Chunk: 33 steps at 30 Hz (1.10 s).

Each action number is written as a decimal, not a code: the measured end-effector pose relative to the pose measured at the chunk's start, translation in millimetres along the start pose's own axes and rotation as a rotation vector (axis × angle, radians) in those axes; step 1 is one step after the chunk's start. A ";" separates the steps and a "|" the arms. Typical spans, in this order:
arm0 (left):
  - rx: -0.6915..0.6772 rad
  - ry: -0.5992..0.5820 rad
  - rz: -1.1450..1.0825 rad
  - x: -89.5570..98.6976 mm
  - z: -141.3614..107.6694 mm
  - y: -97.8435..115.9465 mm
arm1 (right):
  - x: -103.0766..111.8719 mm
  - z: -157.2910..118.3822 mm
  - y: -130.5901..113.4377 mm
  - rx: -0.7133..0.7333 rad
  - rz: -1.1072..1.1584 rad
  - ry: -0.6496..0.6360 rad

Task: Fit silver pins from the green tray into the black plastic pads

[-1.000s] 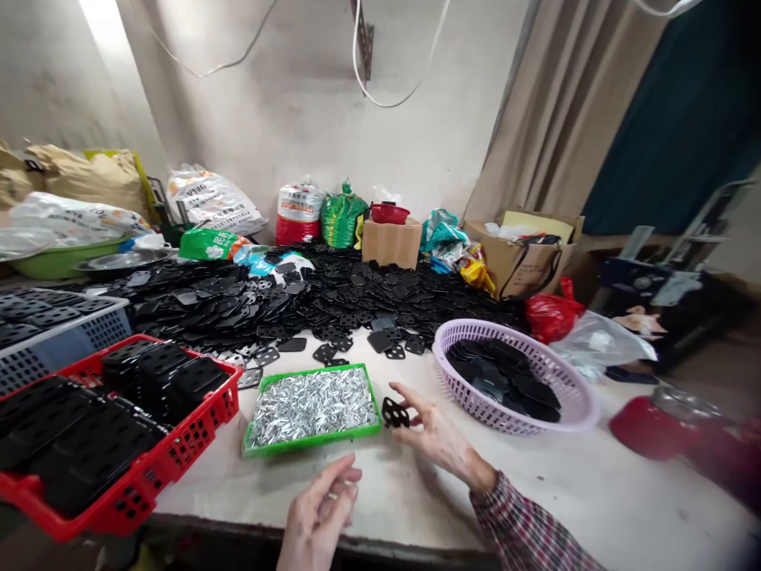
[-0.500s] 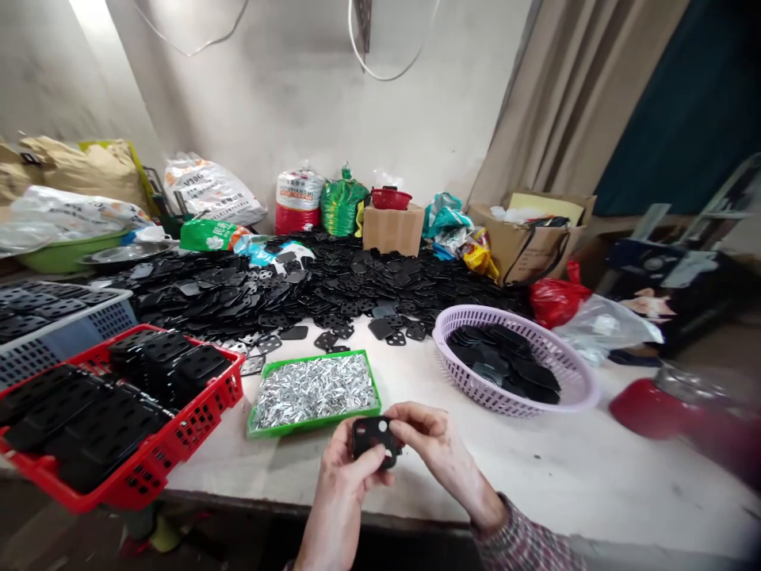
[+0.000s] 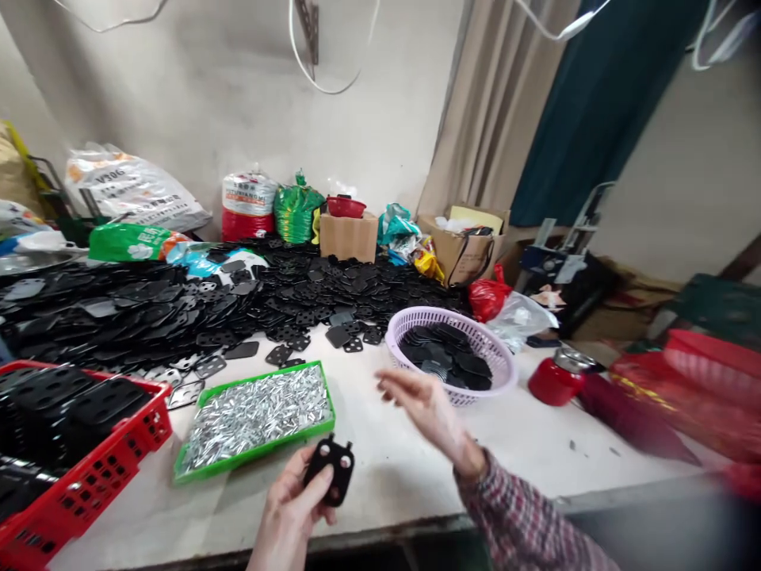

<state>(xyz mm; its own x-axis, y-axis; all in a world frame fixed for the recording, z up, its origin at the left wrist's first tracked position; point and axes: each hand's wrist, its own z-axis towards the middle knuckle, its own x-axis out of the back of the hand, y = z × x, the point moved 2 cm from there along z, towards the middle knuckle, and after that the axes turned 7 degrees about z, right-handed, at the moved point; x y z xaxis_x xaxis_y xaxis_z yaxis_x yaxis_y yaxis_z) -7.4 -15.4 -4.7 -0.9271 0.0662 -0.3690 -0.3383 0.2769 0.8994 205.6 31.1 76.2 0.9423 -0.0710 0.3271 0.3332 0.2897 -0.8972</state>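
you pinch the black plate [image 3: 339, 469] in your left hand [image 3: 292, 498], over the near side of the desk [image 3: 535, 444]. its long way points away from you and a bit to the right. the green tray [image 3: 261, 450] is just to its left. your right hand [image 3: 426, 408] has its fingers stretched out and looks like it holds nothing. it is farther out and to the right of the plate, near the purple basket [image 3: 505, 361].
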 end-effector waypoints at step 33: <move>-0.272 0.086 0.294 -21.6 -11.0 19.6 | -72.6 -21.5 -14.7 -0.099 0.368 -0.106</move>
<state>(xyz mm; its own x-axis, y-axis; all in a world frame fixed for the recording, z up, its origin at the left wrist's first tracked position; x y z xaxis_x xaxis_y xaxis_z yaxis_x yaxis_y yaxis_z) 4.2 -21.9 23.5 -0.9968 0.0212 -0.0766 -0.0767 -0.0065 0.9970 133.0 11.5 59.2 0.9926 0.1211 0.0020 -0.0204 0.1832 -0.9829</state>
